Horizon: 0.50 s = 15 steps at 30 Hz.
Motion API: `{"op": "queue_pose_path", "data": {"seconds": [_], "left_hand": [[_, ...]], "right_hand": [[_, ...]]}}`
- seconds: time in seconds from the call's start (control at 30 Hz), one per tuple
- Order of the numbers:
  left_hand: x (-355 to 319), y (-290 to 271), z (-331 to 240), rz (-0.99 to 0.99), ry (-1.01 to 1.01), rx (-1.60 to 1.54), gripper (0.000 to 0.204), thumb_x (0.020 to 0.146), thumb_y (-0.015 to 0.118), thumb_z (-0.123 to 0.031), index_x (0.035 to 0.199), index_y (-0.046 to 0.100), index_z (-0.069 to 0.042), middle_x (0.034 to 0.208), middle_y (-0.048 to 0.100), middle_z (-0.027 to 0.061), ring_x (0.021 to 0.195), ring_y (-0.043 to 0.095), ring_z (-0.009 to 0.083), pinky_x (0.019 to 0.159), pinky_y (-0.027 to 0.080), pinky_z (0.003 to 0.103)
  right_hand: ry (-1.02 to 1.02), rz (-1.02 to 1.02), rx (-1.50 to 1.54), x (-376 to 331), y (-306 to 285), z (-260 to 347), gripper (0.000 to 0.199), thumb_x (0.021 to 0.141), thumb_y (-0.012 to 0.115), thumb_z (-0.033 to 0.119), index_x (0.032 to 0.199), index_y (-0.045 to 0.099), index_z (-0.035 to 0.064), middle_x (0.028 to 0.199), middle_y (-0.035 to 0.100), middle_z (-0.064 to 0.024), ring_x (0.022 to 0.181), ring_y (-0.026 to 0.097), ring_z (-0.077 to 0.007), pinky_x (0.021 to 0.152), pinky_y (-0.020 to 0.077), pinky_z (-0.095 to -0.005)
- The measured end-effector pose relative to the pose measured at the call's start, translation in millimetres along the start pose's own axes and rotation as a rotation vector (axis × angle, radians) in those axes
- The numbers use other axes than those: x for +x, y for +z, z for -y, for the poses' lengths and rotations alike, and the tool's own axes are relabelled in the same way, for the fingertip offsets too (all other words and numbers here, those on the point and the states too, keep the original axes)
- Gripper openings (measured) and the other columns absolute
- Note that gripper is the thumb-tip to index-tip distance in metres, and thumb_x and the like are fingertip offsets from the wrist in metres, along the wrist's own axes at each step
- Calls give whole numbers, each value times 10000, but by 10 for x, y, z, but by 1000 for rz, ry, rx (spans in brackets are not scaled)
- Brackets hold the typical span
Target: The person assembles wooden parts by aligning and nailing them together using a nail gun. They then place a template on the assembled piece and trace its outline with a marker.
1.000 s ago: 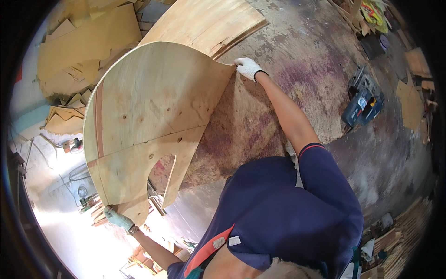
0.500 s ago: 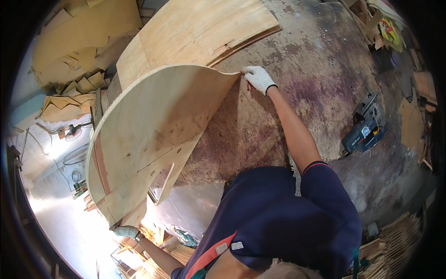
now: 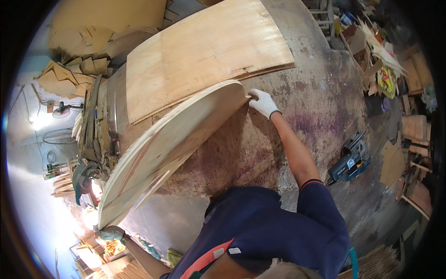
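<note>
1. Scuffed, purple-stained and flaking, a broad work table (image 3: 320, 102) fills the middle of the workshop, with bright light coming in on the left.
2. Beyond its far left corner, large brown sheets (image 3: 107, 18) lie piled; farther out on the left, a small fan (image 3: 62, 109) stands out against the pale glare.
3. Outside the right edge, wood offcuts (image 3: 371, 56) lie heaped with a yellow printed bag (image 3: 386, 81) among them.
4. Flat plywood sheets (image 3: 204, 51) lie stacked on the far left part of the table, their long near side slanting across the top.
5. One curved plywood panel (image 3: 172, 135) is held steeply tilted, running diagonally from the middle of the table out past its near left corner. Its rounded edge faces the stack, and a narrow strip of it juts along the lower side. Whether it touches the table or the stack, I cannot tell.
6. Both hands are well apart, one at each end of the panel. White-gloved, the right hand (image 3: 263, 102) pinches the far tip, above the middle of the table.
7. Wearing a grey-green glove, the left hand (image 3: 111, 232) grips the near end, beyond the near left corner; its fingertips are hard to make out.
8. At the right edge, toward the near corner, lies a blue jigsaw (image 3: 348, 160).
</note>
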<state>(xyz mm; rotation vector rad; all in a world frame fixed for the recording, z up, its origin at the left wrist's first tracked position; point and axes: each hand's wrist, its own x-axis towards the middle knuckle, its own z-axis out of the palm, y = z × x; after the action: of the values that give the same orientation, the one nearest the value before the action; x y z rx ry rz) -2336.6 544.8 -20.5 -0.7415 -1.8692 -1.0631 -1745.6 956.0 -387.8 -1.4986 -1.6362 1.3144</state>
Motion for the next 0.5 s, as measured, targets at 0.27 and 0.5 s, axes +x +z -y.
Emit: {"op": "queue_pose_path", "data": {"seconds": [0.27, 0.5], "left_hand": [[-135, -102, 271, 2, 303, -200, 702, 1011, 394, -620, 848, 609, 28, 759, 564, 78, 704, 538, 206, 661, 470, 331], [11, -88, 139, 39, 512, 87, 697, 1022, 274, -628, 612, 435, -88, 524, 420, 44, 423, 432, 198, 429, 376, 325]], "right_hand": [[-194, -237, -239, -220, 275, 139, 597, 751, 863, 416, 1208, 698, 69, 1299, 650, -194, 1193, 622, -378, 1032, 487, -468], [-200, -311, -400, -965, 69, -161, 409, 772, 830, 329, 1026, 679, 47, 1047, 680, -194, 1017, 632, -418, 869, 517, -486]]}}
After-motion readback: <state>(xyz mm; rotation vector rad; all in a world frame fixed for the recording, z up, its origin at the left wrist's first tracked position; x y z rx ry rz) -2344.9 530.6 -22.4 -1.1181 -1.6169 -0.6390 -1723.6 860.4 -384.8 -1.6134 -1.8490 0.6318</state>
